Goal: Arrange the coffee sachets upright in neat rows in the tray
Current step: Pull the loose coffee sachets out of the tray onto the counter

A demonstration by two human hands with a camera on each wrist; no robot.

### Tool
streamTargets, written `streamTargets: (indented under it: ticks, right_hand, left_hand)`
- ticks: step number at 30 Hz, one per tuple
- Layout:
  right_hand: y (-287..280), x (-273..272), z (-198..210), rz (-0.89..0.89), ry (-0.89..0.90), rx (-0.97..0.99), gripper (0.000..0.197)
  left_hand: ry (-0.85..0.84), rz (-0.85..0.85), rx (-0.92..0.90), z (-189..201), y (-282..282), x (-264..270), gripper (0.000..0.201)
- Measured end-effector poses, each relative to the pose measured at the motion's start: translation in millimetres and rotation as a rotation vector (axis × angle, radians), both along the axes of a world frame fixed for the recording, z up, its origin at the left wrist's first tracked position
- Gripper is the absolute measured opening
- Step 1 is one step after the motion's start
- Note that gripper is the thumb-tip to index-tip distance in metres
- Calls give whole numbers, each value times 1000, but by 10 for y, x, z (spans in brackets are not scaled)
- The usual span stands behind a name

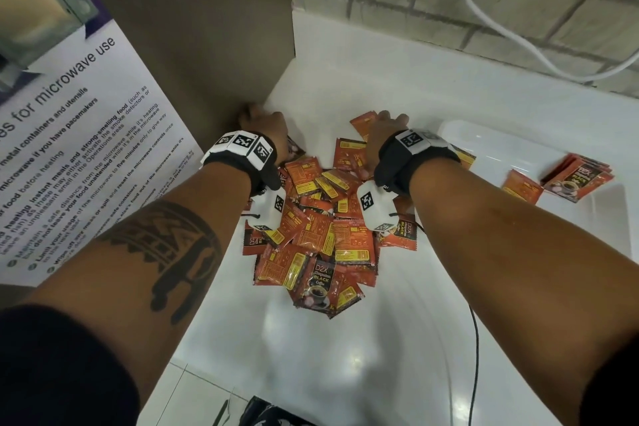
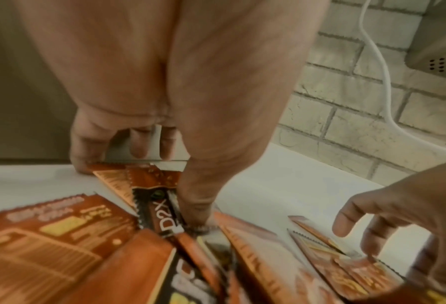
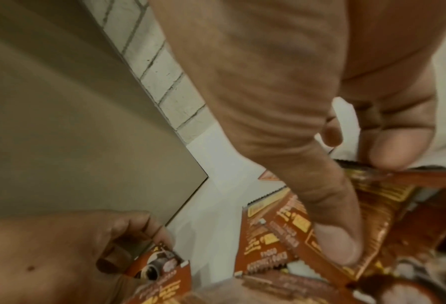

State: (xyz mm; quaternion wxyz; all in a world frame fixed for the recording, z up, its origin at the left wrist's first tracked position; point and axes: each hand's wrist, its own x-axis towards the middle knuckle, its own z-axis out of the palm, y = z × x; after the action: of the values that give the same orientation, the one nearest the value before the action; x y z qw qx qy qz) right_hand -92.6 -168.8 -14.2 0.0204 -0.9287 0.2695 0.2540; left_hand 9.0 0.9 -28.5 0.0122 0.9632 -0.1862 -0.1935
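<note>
Two bare forearms filled the near part of the head view, reached out over a loose heap of coffee sachets (image 1: 321, 218) on a white counter (image 1: 311, 339). The left hand (image 1: 266, 124) was set at the heap's far left edge, beside a brown panel (image 1: 207, 28); from its wrist view a sachet (image 2: 162, 207) was seen pinched between the thumb and the curled fingers, its long axis run away from the camera toward the panel, printed front up. The right hand (image 1: 387, 124) was laid on the far right of the heap, fingers curved down; in its own wrist view a sachet edge was caught between thumb and fingertips (image 3: 396, 150).

The gathering step was judged to be in hand: sachets were being picked out of the pile, not yet stood up. The white tray (image 1: 539, 149) lay to the right, just beside the heap, with a small batch of sachets (image 1: 577, 180) leaned together inside it and one more (image 1: 522, 187) lying flat nearby. Most of the work was judged undone.

The sachets in the heap pointed every way, some face up, some back up. For the next move, the picked ones would need to be squared to one heading, carried right, and set on their short edges against the leaning batch.
</note>
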Motion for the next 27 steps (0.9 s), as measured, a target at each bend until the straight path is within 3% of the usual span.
streamTargets:
  ticks: [3,8,11,13,15,18,20,22,27]
  right_hand:
    - [-5,7,-35,-32,-52,-2,62]
    - [-54,18,122,-3,-41,91,74]
    - [-128,36,394,65,-74,148,57]
    - [-138,-12,574,109,-104,282,48]
    - [-63,-72,677,207,-15,361,50]
    - [112,-53,487,289,117,321,59]
    - [169,-22,281,333,121,269,71]
    - [185,-1,157,337,79,265,79]
    - [243,-18,53,308,18,248,54]
  left_hand:
    - [20,-11,-46,78,35,3,47]
    - [-18,-4,-151,251,80,76,46]
    - [-96,-23,-183,498,112,146,43]
    - [-35,-53,-233,654,108,128,37]
    - [107,-141,-178,691,60,35,35]
    - [202,-189,-12,523,-18,-181,46]
    - [195,-190,47,400,-36,-287,69]
    - [209,-158,45,302,-35,-360,75]
    - [180,-99,-67,238,-29,-433,67]
